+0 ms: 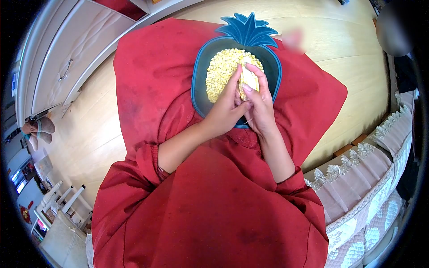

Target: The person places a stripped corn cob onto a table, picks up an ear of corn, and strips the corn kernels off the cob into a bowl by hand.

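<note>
Both my hands are closed around one ear of corn (248, 80), its pale, partly stripped side facing up. My left hand (227, 105) wraps it from the left, with the fingers along its edge. From the right, my right hand (260, 103) grips it, thumb pressed on the cob near the lower end. Below them is a dark teal pineapple-shaped bowl (195, 89) with a leaf-shaped end (248, 29) at the far side. Loose yellow corn kernels (220, 71) are heaped in the bowl, partly hidden by my hands.
A red apron or cloth (152, 85) covers my lap under the bowl. White cabinets (58, 53) stand at the left, slippers (44, 129) and a white chair (67, 201) below them. A lace-trimmed sofa (357, 178) is at the right. Pale floor (330, 67) shows around.
</note>
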### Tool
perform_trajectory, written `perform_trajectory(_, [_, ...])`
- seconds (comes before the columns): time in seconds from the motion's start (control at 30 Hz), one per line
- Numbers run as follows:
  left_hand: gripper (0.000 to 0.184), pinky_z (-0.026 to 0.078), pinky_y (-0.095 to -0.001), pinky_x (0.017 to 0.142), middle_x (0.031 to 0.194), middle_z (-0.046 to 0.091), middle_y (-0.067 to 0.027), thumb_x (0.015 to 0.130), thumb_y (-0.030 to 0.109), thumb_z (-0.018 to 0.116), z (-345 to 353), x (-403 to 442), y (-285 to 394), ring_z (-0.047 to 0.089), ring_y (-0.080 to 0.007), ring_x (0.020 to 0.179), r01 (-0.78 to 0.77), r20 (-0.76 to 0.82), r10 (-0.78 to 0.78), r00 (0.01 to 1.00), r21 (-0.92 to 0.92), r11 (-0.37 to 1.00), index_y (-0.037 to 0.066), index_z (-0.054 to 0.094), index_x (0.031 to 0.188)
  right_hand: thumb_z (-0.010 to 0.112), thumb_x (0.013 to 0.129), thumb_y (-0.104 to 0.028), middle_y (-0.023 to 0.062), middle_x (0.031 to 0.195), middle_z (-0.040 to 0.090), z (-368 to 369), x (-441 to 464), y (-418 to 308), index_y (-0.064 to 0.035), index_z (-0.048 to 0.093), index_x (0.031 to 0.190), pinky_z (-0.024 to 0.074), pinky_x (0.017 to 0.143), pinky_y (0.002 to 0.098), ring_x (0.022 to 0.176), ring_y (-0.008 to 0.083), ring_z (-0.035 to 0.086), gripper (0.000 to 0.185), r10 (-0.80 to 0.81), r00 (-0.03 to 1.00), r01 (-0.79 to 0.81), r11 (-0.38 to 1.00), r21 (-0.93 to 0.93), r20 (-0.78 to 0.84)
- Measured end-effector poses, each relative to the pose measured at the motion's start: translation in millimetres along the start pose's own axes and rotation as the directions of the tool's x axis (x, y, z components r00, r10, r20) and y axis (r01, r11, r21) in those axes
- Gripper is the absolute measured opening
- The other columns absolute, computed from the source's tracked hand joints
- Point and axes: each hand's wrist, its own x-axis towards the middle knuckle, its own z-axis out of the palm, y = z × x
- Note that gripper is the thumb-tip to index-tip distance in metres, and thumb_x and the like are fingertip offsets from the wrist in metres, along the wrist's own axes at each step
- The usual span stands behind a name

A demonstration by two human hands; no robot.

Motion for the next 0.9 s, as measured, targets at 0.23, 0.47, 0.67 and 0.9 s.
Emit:
perform_trajectory(0.23, [0.087, 0.045, -0.0254, 0.092, 0.155, 0.025, -0.0166, 0.087, -0.012, 0.054, 0.5, -1.2, 1.5, 0.044, -0.0167, 0.126, -0.020, 0.011, 0.018, 1.000, 0.143, 0.990, 0.006, 0.004, 0.156, 0.050, 0.100, -0.016, 0.0067, 0.125, 0.051, -1.0, 1.9, 2.4, -0.0125, 0.044, 0.134, 0.0500, 0.089, 0.0296, 0.109, 0.0149, 0.053, 0.035, -0.028, 0.996, 0.023, 0.998, -0.059, -0.087])
perform_trajectory(0.47, [0.089, 0.040, -0.0292, 0.102, 0.159, 0.015, -0.0213, 0.088, -0.009, 0.058, 3.2, 0.6, 10.4, 0.032, -0.0217, 0.138, 0.045, 0.006, -0.045, 0.999, -0.008, 0.999, 0.003, 0.001, 0.155, 0.038, 0.106, -0.034, 0.0071, 0.122, 0.053, -5.6, 6.7, 5.1, -0.0116, 0.047, 0.132, 0.0511, 0.088, 0.0296, 0.105, 0.0165, 0.057, 0.035, -0.012, 0.995, 0.013, 1.000, 0.007, -0.095])
perform_trajectory(0.67, [0.086, 0.034, -0.0301, 0.108, 0.159, 0.014, -0.0198, 0.090, -0.007, 0.056, 7.9, 4.0, 15.7, 0.027, -0.0214, 0.141, -0.013, -0.019, 0.009, 1.000, -0.212, 0.977, 0.000, 0.000, 0.154, 0.039, 0.104, -0.022, 0.0120, 0.146, 0.039, 0.9, 5.6, -0.5, -0.0125, 0.031, 0.149, 0.0383, 0.108, 0.0361, 0.131, 0.0224, 0.044, 0.047, -0.064, 0.997, 0.062, 0.994, 0.088, 0.030])
perform_trajectory(0.9, [0.082, 0.037, -0.0278, 0.103, 0.154, 0.026, -0.0156, 0.092, -0.008, 0.051, 3.1, 1.1, 12.1, 0.037, -0.0181, 0.133, 0.009, -0.007, -0.011, 1.000, -0.162, 0.987, 0.004, 0.001, 0.156, 0.051, 0.094, -0.006, 0.0131, 0.150, 0.034, 3.6, 0.5, -5.3, -0.0131, 0.018, 0.155, 0.0356, 0.110, 0.0373, 0.135, 0.0241, 0.040, 0.070, -0.027, 0.993, 0.015, 0.994, 0.112, 0.114])
